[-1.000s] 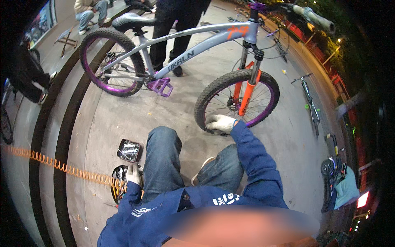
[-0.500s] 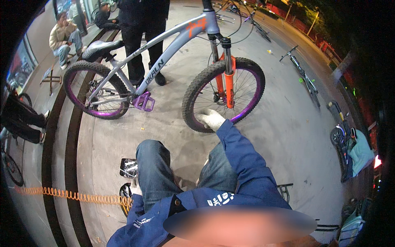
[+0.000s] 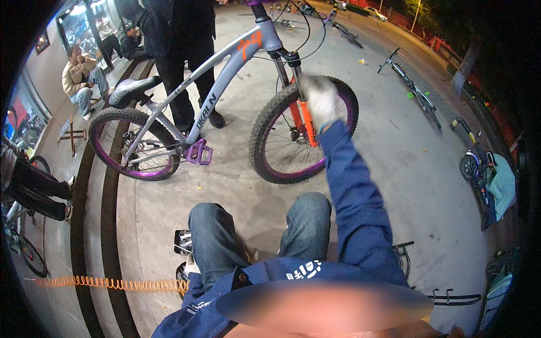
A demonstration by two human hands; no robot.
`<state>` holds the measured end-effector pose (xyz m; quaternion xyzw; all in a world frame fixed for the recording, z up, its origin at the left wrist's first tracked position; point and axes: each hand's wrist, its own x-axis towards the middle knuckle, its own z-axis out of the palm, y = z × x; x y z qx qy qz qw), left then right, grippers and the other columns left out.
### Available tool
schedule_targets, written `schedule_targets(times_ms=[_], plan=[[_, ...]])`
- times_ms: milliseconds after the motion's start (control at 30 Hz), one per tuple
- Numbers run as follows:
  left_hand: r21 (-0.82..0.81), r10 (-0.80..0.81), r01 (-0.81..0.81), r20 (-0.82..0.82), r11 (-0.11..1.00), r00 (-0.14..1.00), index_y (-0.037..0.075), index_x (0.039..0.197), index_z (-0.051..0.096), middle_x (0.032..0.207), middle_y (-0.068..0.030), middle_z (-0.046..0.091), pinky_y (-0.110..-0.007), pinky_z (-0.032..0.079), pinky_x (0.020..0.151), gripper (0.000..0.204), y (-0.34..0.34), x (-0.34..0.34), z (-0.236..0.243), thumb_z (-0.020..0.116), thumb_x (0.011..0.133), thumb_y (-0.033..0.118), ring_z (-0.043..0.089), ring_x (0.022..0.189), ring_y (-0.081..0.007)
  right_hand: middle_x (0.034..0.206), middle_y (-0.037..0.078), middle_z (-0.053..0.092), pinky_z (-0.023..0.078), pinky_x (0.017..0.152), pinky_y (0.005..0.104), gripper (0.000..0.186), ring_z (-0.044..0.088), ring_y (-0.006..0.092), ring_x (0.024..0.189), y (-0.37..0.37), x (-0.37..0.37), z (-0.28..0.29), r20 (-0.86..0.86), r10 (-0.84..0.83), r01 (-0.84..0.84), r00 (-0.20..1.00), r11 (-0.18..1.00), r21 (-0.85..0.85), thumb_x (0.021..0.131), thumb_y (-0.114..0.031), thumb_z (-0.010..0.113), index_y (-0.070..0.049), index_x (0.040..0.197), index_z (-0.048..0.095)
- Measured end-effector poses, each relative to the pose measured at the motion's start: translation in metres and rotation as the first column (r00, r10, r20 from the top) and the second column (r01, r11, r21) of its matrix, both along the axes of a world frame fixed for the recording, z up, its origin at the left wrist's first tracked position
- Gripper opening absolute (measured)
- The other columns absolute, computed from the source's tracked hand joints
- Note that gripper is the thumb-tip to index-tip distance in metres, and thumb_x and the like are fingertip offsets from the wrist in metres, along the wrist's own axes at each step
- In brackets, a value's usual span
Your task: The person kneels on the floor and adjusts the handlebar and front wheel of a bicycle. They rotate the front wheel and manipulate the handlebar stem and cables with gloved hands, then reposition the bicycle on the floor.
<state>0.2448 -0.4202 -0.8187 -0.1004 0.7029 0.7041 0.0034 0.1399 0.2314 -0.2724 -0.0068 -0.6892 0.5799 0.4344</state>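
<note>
A grey-blue mountain bike (image 3: 225, 73) stands upright before me, with an orange front fork (image 3: 307, 121) and a purple-rimmed front wheel (image 3: 265, 152). My right hand (image 3: 320, 102), in a white glove, is raised at the upper fork and the tyre. Motion smears its fingers, and I cannot tell whether it touches the fork. Low beside my left knee is my left hand (image 3: 192, 263), also gloved and mostly hidden by my leg and sleeve. Close to it ends a coiled orange hose (image 3: 129, 284), next to a partly hidden dark round thing (image 3: 181, 272).
Behind the bike stands a person in dark clothes (image 3: 183, 62). A small black tray (image 3: 183, 241) lies left of my knee. Dark-edged steps (image 3: 112, 225) run along the left, where people sit. Another bike (image 3: 414, 90) and a scooter (image 3: 473, 163) are at the right.
My right hand has risen from the lower part of the front tyre to the upper fork. My left hand stays low beside my leg. The view has shifted slightly.
</note>
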Motion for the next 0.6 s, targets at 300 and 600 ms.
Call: schedule_targets(times_ms=[300, 600], plan=[[0.039, -0.001, 0.0, 0.033, 0.999, 0.999, -0.005, 0.126, 0.063, 0.115, -0.0143, 0.072, -0.031, 0.053, 0.092, 0.035, 0.016, -0.004, -0.004, 0.059, 0.108, 0.024, 0.067, 0.102, -0.0184, 0.081, -0.001, 0.068, 0.046, 0.054, 0.027, 0.023, 0.058, 0.0099, 0.06, 0.058, -0.027, 0.252, -0.143, -0.132, 0.138, 0.981, 0.99, 0.028, 0.102, -0.021, 0.066, -0.005, 0.117, 0.071], [0.061, 0.015, -0.018, 0.049, 0.998, 0.999, -0.005, 0.125, 0.064, 0.113, -0.0139, 0.073, -0.031, 0.054, 0.09, 0.035, 0.015, -0.001, -0.016, 0.059, 0.107, 0.025, 0.067, 0.1, -0.0181, 0.121, -0.004, 0.074, 0.055, 0.083, 0.0358, 0.034, 0.067, 0.0216, 0.091, 0.049, -0.005, 0.266, -0.001, -0.202, 0.191, 0.979, 0.923, 0.333, 0.109, -0.026, 0.051, -0.017, 0.137, 0.069]])
